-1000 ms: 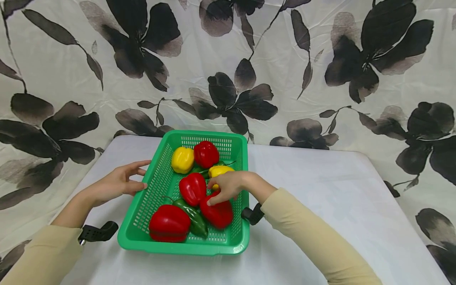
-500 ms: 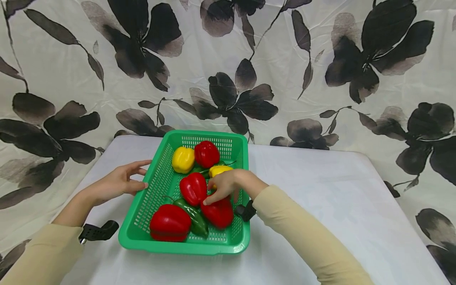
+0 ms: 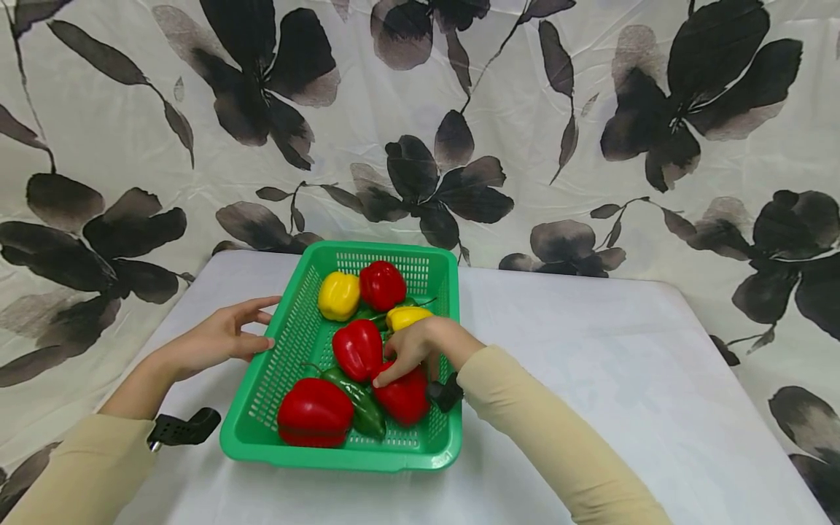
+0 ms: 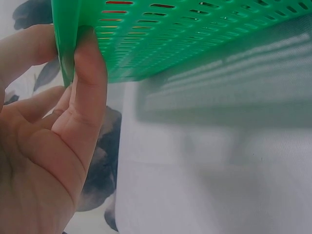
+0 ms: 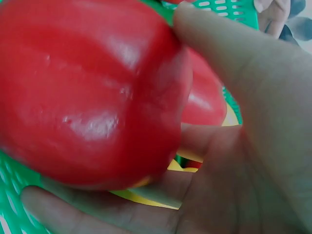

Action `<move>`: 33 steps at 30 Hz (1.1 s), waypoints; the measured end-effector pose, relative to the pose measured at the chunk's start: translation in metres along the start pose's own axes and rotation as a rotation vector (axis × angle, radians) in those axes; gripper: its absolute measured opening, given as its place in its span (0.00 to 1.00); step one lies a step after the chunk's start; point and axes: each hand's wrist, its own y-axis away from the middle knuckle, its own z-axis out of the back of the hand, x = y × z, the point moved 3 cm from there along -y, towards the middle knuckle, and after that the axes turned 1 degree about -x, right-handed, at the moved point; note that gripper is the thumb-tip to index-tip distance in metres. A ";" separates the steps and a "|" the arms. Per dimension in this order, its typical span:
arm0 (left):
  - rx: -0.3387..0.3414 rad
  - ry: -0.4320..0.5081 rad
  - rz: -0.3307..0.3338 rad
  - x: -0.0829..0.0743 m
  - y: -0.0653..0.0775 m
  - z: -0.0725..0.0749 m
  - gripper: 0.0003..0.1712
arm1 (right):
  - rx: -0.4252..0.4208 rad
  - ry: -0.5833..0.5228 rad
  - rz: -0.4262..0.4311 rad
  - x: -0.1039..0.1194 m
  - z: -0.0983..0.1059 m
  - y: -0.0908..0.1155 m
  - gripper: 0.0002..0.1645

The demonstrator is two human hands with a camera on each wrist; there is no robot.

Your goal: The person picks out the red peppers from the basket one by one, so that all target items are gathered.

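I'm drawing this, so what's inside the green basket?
Four red peppers, two yellow peppers, a long green pepper in front, and more green behind, partly hidden. The right hand covers part of one yellow pepper and one red pepper; what's beneath the peppers can't be seen.

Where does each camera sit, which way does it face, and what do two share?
Head: worn on the head, facing forward and down at the green basket; the left hand, right hand and both sleeves show.
Left wrist: on the left wrist, facing the basket's outside; the left hand shows, pinching the rim.
Right wrist: on the right wrist, facing a red pepper close up; the right hand shows, holding it.
Shared: head and right wrist both show that pepper.
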 end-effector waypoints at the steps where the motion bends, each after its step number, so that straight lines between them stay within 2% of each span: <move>1: 0.000 0.001 0.000 0.000 0.000 0.000 0.43 | 0.009 -0.004 -0.002 0.000 -0.001 0.000 0.40; 10: 0.007 0.009 -0.005 -0.002 0.000 -0.001 0.43 | 0.019 0.035 0.032 0.000 -0.001 0.001 0.36; 19: 0.003 0.004 -0.010 -0.002 0.000 -0.001 0.43 | 0.026 0.003 0.045 -0.001 0.000 0.005 0.37; 25: 0.003 0.011 -0.016 -0.001 0.001 0.000 0.43 | 0.032 -0.006 0.084 0.000 0.003 0.008 0.34; 33: -0.001 0.001 -0.007 0.001 0.001 0.000 0.43 | -0.026 0.038 0.129 -0.001 0.010 0.019 0.36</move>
